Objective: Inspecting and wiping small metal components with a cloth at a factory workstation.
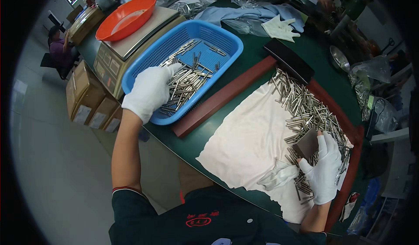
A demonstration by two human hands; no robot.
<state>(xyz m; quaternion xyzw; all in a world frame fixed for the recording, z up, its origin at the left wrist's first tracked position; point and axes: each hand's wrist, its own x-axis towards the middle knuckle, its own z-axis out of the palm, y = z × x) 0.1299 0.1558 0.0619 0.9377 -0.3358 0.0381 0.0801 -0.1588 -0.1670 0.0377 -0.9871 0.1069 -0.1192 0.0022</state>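
My left hand [150, 90], in a white glove, is over the near left side of a blue perforated plastic basket [231, 35]. One of its fingers stretches toward the loose metal pins [187, 81] inside; the other fingers are mostly hidden beneath the hand. At the right, my right hand [325, 166], its white glove leaving some fingertips bare, is closed on a flat grey metal plate [307, 144]. That plate touches a large heap of shiny metal pins [305, 101] spread along the right part of a pale cloth [244, 136].
Dark red wooden bars [227, 95] and a black block [289, 60] border the cloth on the green table [192, 146]. Behind the basket, an orange tray [126, 18] rests on a scale [109, 66]. A white glove [280, 28] lies beyond. Another person's hand [325, 2] is at the far right.
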